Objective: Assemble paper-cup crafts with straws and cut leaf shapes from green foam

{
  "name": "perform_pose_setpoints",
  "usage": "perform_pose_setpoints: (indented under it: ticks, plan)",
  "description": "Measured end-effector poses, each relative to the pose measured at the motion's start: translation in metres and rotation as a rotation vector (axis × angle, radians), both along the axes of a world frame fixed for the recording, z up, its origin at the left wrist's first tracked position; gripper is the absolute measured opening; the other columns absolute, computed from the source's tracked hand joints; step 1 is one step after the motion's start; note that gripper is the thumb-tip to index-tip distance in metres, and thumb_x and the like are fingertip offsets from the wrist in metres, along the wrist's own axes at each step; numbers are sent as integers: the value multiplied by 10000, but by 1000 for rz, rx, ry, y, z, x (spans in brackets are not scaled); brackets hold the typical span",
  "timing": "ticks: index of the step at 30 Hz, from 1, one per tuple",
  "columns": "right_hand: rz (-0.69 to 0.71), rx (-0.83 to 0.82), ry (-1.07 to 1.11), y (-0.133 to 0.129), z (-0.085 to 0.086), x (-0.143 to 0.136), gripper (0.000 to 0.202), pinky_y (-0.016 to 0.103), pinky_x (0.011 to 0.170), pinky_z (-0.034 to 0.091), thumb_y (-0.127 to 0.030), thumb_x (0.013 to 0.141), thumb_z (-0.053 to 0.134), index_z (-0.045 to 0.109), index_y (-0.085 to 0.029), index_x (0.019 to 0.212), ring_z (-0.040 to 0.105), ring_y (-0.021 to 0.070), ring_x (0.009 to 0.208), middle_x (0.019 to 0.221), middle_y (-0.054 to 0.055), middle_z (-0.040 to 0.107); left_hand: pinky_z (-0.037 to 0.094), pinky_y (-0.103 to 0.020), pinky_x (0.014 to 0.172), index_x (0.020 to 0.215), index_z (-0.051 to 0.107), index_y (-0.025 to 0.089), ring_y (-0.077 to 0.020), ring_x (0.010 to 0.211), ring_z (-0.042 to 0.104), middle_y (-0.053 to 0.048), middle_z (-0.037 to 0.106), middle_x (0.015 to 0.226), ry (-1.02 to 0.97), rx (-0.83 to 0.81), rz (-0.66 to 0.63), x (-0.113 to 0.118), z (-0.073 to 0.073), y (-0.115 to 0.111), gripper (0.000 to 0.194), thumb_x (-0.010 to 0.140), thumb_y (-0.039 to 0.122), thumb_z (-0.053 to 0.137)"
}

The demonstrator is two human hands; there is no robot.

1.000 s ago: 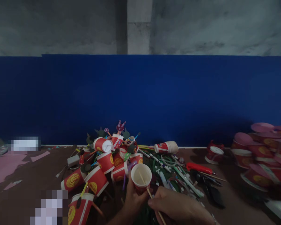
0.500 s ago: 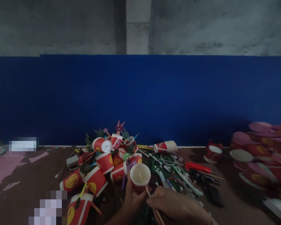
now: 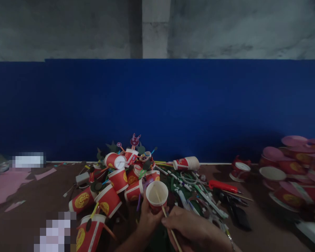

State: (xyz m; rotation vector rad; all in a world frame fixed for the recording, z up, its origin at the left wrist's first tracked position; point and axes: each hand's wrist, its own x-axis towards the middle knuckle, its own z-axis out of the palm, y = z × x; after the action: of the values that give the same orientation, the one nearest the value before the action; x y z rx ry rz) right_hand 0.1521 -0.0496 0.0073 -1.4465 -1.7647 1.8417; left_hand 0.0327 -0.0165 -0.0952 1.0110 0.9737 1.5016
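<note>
A red paper cup with a white inside point(image 3: 156, 193) is upright at the lower middle, its mouth tilted toward the camera. Around its left side and base my left hand point(image 3: 147, 217) is closed. My right hand point(image 3: 185, 224) pinches a thin wooden stick point(image 3: 175, 239) just right of the cup. The stick slants up to the cup's near side, where a thin line shows inside the cup; whether the stick pierces the wall is too small to tell.
Several decorated red cups point(image 3: 109, 201) lie heaped on the left. Pens and strips point(image 3: 196, 196) spread behind my right hand, near stacked cups point(image 3: 186, 163), a red tool point(image 3: 223, 186) and a black object point(image 3: 240, 217). Pink-topped cups point(image 3: 294, 166) stand right; pink paper point(image 3: 7, 185) lies left.
The view has shifted slightly. Both hands hold the cup and stick much as before, with my right hand a little closer to the cup.
</note>
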Motion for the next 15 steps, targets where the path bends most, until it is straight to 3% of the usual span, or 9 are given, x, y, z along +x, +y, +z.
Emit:
perform_pose_setpoints:
  ticks: [6, 10, 15]
  plan:
    - [-37, -37, 17, 5, 1, 3, 555, 151, 245, 159, -303, 855, 327, 469, -145, 342, 223, 34, 168, 218, -69, 280, 410, -377, 917, 1184, 484, 185, -301, 1089, 509, -122, 613, 1083, -9, 9, -24, -1, -1, 1, 816, 450, 367, 791]
    - [-80, 2, 34, 5, -9, 8, 615, 166, 236, 178, -344, 881, 286, 438, -158, 314, 201, 37, 158, 205, -61, 272, 396, -365, 929, 1190, 469, 167, -282, 1070, 518, -120, 591, 1112, 65, 34, -45, -3, -2, 3, 751, 521, 354, 751]
    - [-181, 22, 116, 1, -29, 8, 611, 172, 219, 149, -498, 839, 311, 390, -185, 320, 199, 34, 165, 215, -53, 309, 429, -326, 872, 1187, 460, 156, -242, 975, 561, -99, 607, 1070, 179, 53, -110, -3, 7, 2, 701, 559, 353, 702]
